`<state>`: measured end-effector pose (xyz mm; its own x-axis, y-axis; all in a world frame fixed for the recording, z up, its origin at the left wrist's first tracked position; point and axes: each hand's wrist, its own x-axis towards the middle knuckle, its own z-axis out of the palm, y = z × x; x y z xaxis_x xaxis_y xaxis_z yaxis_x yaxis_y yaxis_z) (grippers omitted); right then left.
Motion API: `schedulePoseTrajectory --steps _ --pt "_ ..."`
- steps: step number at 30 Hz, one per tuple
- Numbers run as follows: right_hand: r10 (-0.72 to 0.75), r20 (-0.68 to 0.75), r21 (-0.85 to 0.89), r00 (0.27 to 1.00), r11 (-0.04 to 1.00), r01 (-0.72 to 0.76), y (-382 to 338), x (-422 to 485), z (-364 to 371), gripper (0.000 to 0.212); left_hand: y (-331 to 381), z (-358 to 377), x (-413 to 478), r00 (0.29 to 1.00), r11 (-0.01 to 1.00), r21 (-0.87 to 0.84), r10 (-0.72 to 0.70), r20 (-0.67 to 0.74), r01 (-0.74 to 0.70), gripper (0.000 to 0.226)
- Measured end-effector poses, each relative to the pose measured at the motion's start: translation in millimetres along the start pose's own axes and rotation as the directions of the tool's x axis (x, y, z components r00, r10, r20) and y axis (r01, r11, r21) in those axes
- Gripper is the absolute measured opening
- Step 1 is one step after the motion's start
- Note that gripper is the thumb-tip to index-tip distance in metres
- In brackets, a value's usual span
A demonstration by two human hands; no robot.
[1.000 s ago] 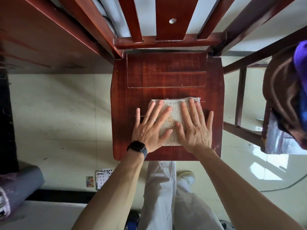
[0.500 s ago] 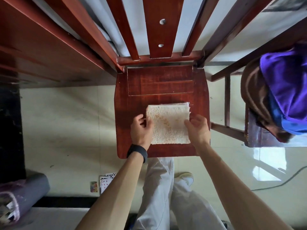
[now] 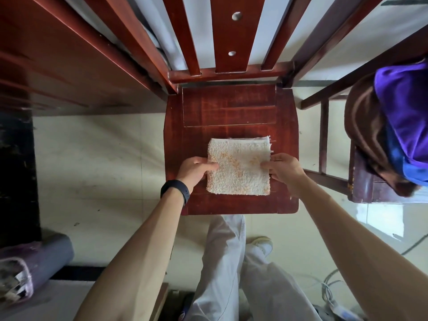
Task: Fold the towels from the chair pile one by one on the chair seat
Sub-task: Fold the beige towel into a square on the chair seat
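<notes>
A second ago both palms are flat and spread on the folded towel [image 3: 239, 179], smoothing it. Now the pressing is over and each hand has slid out to a side edge. The left hand [image 3: 195, 170], the one with the dark watch [image 3: 175, 191] on its wrist, curls against the towel's left edge with its thumb lying over the top layer. The right hand [image 3: 287, 169] mirrors it on the right edge, thumb and fingertips pinching the cloth (whether any fingers reach beneath the bundle cannot be told from above). The towel itself has barely shifted: it lies as a compact, near-square bundle on the front half of the chair seat [image 3: 229, 107], flat on the wood, its near edge stopping short of the seat's front rim. The switch from flat palms to a two-sided pinch suggests that the folding of this towel is finished, and that the grip is either a last squaring-up or the start of lifting it away. Plenty of the task seems to remain, since the second chair [image 3: 370, 193] at the right carries a heap with a purple towel [image 3: 403, 107] on top of a brown one [image 3: 363, 135]. A lift by the edges alone could let the folded layers sag or slide apart, so a firm, level hold looks wise.
</notes>
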<state>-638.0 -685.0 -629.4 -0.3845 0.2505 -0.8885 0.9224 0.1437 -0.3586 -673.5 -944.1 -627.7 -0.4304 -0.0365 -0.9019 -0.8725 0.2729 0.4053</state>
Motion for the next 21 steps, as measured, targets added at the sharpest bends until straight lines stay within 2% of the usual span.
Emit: schedulePoseTrajectory --steps 3,5,8,10,12,15,21 --pt "-0.087 -0.022 -0.076 0.996 0.993 0.085 2.8 -6.3 -3.7 0.033 3.1 -5.5 -5.3 0.997 0.995 -0.100 0.003 0.080 0.005 0.053" --pt "-0.091 0.032 0.057 0.995 0.994 0.089 4.1 -14.8 -6.8 0.033 4.5 -8.2 -10.0 0.988 0.991 -0.128 -0.003 0.155 0.024 0.046" --pt "-0.021 0.211 0.336 0.977 0.940 -0.052 8.5 -29.0 -15.4 0.017 11.7 -9.9 -24.1 0.962 0.987 -0.141 -0.038 0.270 0.079 0.033" --pt "-0.013 0.332 0.421 0.943 0.897 -0.136 13.2 -38.8 -23.8 0.018 16.6 -9.7 -34.1 0.942 0.988 -0.116 -0.059 0.331 0.103 0.028" --pt "-0.065 0.385 0.452 0.921 0.883 -0.126 20.1 -53.6 -37.1 0.023 22.8 -3.8 -49.4 0.926 0.992 -0.082 -0.058 0.373 0.095 0.033" --pt "-0.181 0.342 0.524 0.922 0.851 -0.028 30.8 -89.5 -66.5 0.013 38.0 15.5 -82.3 0.919 0.996 -0.065 -0.029 0.394 0.060 0.043" --pt "-0.306 0.061 0.642 0.950 0.741 0.197 64.6 -213.8 -172.9 0.017 95.6 103.3 -205.7 0.873 0.995 -0.030 0.098 0.477 -0.095 0.042"
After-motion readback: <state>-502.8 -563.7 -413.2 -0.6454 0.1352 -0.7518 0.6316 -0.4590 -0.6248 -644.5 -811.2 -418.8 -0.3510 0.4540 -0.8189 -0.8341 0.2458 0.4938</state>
